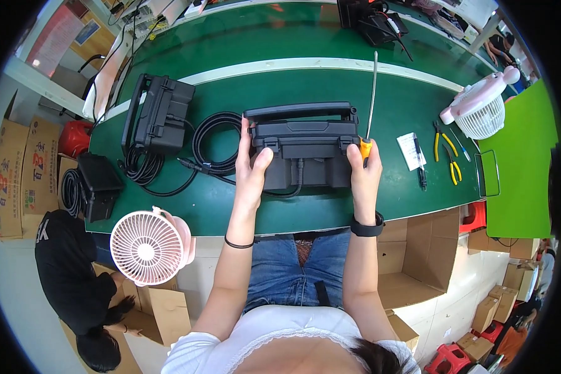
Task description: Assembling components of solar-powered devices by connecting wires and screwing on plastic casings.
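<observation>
A black plastic case (308, 168) with a carrying handle, two front latches and a black cable stands on the green workbench in front of me. My left hand (253, 173) grips its left side, the thumb beside the left latch. On the opposite side my right hand (364, 171) is closed round the edge, thumb close to the right latch. A screwdriver (372, 100) with a yellow handle points away from me right beside that hand; I cannot tell whether the fingers touch it. Left of the case, a coiled black cable (199, 140) lies on the bench.
Two more black cases, one upright (162, 115) and one at the corner (100, 187), stand left. A pink fan (146, 248) is at the front edge, another fan (480, 112) far right. Pliers (453, 171), a pen (421, 168) and paper lie right. A person (68, 274) bends over a carton.
</observation>
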{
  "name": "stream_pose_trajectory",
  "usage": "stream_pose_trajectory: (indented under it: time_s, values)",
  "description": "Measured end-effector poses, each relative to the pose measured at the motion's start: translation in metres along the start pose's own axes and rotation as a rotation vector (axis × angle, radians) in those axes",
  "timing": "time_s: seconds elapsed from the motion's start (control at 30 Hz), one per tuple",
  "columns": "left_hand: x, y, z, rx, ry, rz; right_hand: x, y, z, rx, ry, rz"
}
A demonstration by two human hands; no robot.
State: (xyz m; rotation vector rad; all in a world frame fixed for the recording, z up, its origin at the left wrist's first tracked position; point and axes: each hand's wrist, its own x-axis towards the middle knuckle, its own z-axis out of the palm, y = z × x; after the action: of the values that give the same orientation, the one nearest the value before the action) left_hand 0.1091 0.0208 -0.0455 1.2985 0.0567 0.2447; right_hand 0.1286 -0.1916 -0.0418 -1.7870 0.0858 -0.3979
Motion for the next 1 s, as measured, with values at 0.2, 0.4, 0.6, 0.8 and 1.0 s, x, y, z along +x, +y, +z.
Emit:
stream_pose_trajectory:
  time_s: [0.2, 0.4, 0.6, 0.8, 1.0]
  values:
    - [-0.004, -0.001, -0.001, 0.050, 0.008, 0.056, -0.006, 0.000, -0.002, 0.015, 0.007, 0.022]
    - [-0.008, -0.001, -0.001, 0.105, 0.001, 0.091, -0.011, 0.002, -0.003, 0.028, 0.002, 0.020]
    - [-0.003, 0.002, -0.003, 0.130, -0.019, 0.059, -0.006, 0.002, -0.005, 0.149, -0.028, 0.038]
    - [-0.003, 0.001, -0.005, 0.126, -0.035, 0.039, -0.002, 0.001, -0.007, 0.155, -0.062, 0.023]
    - [-0.010, 0.012, 0.002, 0.835, 0.190, 0.502, 0.001, 0.003, -0.008, 0.199, -0.097, 0.053]
